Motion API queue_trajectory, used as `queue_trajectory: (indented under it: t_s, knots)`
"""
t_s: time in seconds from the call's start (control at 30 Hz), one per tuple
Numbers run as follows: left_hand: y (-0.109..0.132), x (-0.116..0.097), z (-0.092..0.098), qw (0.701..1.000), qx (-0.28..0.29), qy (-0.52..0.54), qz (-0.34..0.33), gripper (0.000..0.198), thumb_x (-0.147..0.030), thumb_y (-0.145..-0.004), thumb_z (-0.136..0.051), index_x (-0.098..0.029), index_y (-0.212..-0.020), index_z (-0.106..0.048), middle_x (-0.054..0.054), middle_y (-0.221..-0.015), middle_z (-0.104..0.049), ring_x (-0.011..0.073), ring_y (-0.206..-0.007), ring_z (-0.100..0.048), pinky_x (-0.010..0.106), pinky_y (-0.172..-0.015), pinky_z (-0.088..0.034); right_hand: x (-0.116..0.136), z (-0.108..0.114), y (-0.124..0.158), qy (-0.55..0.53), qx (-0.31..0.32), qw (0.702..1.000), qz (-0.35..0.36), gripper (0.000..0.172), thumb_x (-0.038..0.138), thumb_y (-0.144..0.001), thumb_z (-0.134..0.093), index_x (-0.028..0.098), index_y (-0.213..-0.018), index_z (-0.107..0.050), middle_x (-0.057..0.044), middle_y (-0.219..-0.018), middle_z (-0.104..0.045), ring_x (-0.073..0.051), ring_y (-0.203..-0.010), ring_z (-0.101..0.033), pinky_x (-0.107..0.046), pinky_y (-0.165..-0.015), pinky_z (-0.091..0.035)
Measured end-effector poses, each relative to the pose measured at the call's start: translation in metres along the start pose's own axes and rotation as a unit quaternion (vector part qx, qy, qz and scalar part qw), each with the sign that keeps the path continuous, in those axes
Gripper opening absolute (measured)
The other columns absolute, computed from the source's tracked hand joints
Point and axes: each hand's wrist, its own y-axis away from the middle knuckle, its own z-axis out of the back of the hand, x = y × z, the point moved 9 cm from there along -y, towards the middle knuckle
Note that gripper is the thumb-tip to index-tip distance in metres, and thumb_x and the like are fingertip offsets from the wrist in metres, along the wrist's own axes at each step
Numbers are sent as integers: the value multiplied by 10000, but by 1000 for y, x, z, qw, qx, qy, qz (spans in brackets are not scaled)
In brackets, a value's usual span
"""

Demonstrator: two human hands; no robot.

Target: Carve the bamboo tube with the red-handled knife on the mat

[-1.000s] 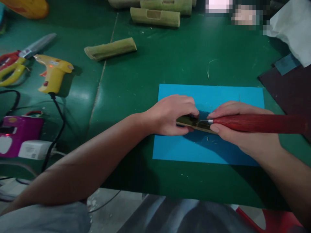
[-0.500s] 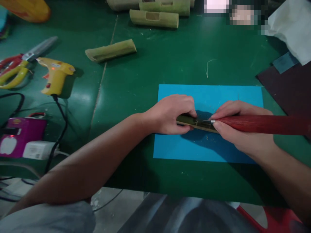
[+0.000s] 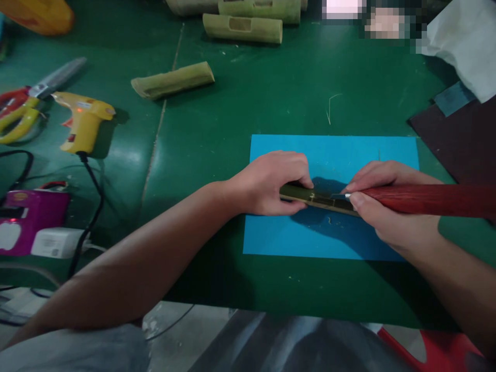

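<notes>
A thin bamboo strip (image 3: 315, 197) lies on a blue sheet (image 3: 333, 152) on the green table. My left hand (image 3: 273, 182) is closed over the strip's left end and presses it down. My right hand (image 3: 383, 206) is wrapped round a long red-handled carving tool (image 3: 422, 199), whose small metal tip rests on the strip just right of its middle. Small shavings lie on the blue sheet below the strip.
Cut bamboo tubes (image 3: 173, 80) (image 3: 242, 28) lie at the back. A yellow glue gun (image 3: 83, 121) with its black cord, scissors (image 3: 29, 101), a purple box (image 3: 31, 214) and a white adapter (image 3: 56, 242) are at the left. A dark mat (image 3: 461, 137) and white cloth (image 3: 463, 39) are at the right.
My right hand and the tool's tip have slid a little to the right along the strip. My left hand has stayed in place.
</notes>
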Motion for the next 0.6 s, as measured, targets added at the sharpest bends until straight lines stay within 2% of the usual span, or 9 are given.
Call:
queue_trajectory:
  t_s: [0.1, 0.17, 0.37, 0.6]
  knots:
    - [0, 0, 0, 1000, -2, -2, -3, 116, -320, -1007, -763, -243, -1092, -747, 72, -1050, -835, 248, -1014, -776, 382, -875, -536, 1, 0, 2, -20, 0, 999, 41, 200, 195, -961, -885, 386, -949, -827, 21, -901, -841, -216, -732, -775, -384, -602, -641]
    - [0, 1, 0, 1000, 2, -1, 2, 122, -312, -1001, -774, -244, -1098, -749, 73, -1057, -837, 250, -1025, -777, 384, -885, -540, 0, 1, 3, -18, 1, 999, 51, 209, 189, -962, -894, 390, -972, -838, 18, -918, -849, -218, -752, -781, -386, -616, -644]
    - [0, 1, 0, 1000, 4, 3, 4, 113, -301, -1004, -780, -238, -1092, -748, 77, -1061, -836, 252, -1018, -773, 387, -879, -541, -5, 4, 1, -57, -16, 997, 42, 213, 180, -958, -878, 385, -920, -835, 17, -937, -858, -229, -787, -807, -408, -679, -686]
    - [1, 0, 1, 1000, -4, -2, -4, 119, -282, -996, -791, -246, -1098, -742, 63, -1039, -824, 241, -998, -775, 372, -873, -549, -4, -1, 1, -26, 7, 998, 50, 233, 194, -961, -903, 418, -1023, -885, 31, -1013, -890, -208, -786, -811, -388, -686, -702]
